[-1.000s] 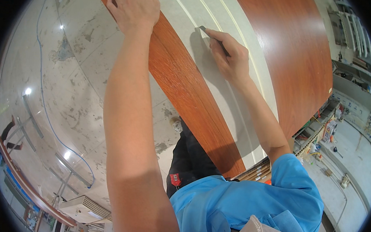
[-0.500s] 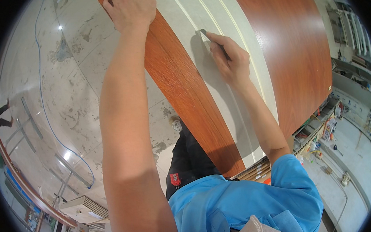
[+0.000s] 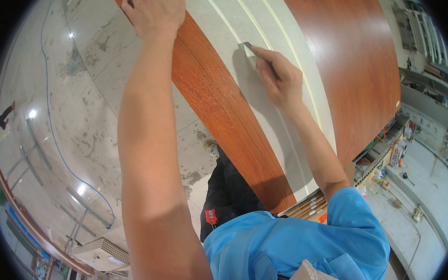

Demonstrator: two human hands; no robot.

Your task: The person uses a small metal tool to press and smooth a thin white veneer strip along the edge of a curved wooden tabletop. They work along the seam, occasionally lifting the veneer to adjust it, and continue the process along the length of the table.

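Note:
My right hand (image 3: 282,80) is closed around a slim dark hand tool with a flat, blade-like tip (image 3: 248,45). That tip is at a pale raised line on a long grey-white panel (image 3: 262,99); several such lines run along the panel. Alongside it on the left lies a red-brown wood-grain strip (image 3: 213,97). At the strip's far end my left hand (image 3: 158,11) rests with fingers apart, its fingertips partly cut off by the top of the picture. Most of the tool's handle is hidden in my right hand.
A wide glossy red-brown panel (image 3: 355,55) adjoins on the right. Beyond its near end is a workbench (image 3: 416,179) with scattered tools. A blue hose (image 3: 55,140) and metal stands (image 3: 79,213) are on the tiled floor at left. A person (image 3: 1,122) is at the far left.
My right hand has drawn the tool a little toward me along the pale line. My left hand stays on the strip. The person at far left has shifted.

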